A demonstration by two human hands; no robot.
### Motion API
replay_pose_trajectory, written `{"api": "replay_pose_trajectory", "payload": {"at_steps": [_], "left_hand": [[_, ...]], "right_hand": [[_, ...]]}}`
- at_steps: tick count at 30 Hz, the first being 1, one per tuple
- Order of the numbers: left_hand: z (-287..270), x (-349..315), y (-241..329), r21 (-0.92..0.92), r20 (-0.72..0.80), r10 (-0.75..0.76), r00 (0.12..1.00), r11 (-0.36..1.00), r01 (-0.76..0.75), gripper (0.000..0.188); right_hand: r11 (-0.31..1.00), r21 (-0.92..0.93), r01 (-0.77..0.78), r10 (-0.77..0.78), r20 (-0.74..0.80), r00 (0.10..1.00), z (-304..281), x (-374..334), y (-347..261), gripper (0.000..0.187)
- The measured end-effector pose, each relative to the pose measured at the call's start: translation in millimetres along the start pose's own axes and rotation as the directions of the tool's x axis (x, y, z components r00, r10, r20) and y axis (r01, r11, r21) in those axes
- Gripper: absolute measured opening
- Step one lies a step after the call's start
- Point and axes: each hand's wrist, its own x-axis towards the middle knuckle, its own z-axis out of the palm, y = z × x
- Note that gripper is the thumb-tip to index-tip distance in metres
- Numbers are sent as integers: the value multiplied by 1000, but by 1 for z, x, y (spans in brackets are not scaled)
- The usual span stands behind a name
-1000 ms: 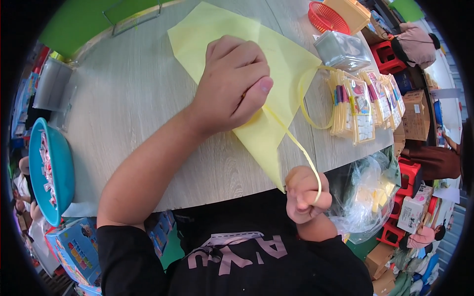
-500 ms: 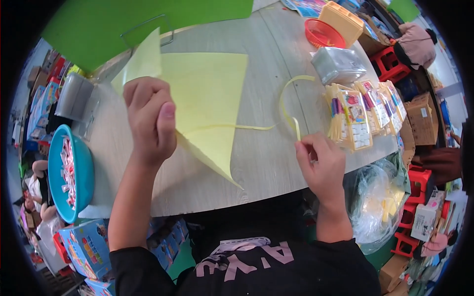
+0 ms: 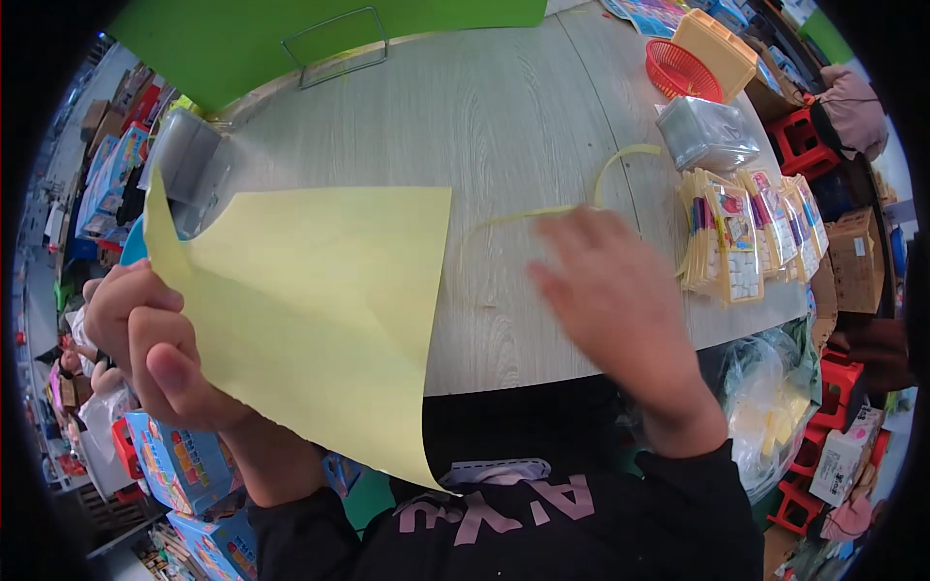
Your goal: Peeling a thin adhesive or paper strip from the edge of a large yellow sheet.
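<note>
A large pale yellow sheet [image 3: 320, 290], apparently paper, hangs slanted over the table's near edge. My left hand [image 3: 160, 344] grips its left side, fingers closed around it; a narrow part of the sheet rises above that fist. My right hand [image 3: 620, 295], blurred by motion, hovers right of the sheet, its thumb apart from the other fingers and no held thing showing. Beneath and beyond its fingers, a thin yellow strip [image 3: 639, 150] lies curled on the table, partly hidden by the hand.
Packs of small craft sets [image 3: 736, 237] lie at the right beside a clear plastic stack [image 3: 707, 134] and a red basket [image 3: 683, 70]. A green board [image 3: 223, 48] with a wire handle stands at the back. A plastic bag [image 3: 765, 412] hangs by the right edge.
My left hand has moved left and toward me, swinging the sheet down over the near edge. My right hand has let go of the strip and shifted away from me.
</note>
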Motion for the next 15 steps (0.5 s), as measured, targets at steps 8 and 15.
{"api": "replay_pose_trajectory", "payload": {"at_steps": [8, 15], "left_hand": [[-12, 28, 22, 19, -8, -24, 1000, 1000, 24, 42], [-11, 63, 45, -121, 19, -339, 941, 933, 339, 36]], "right_hand": [[941, 23, 338, -332, 268, 905, 37, 17, 10, 20], [565, 815, 132, -211, -13, 977, -16, 24, 12, 38]]}}
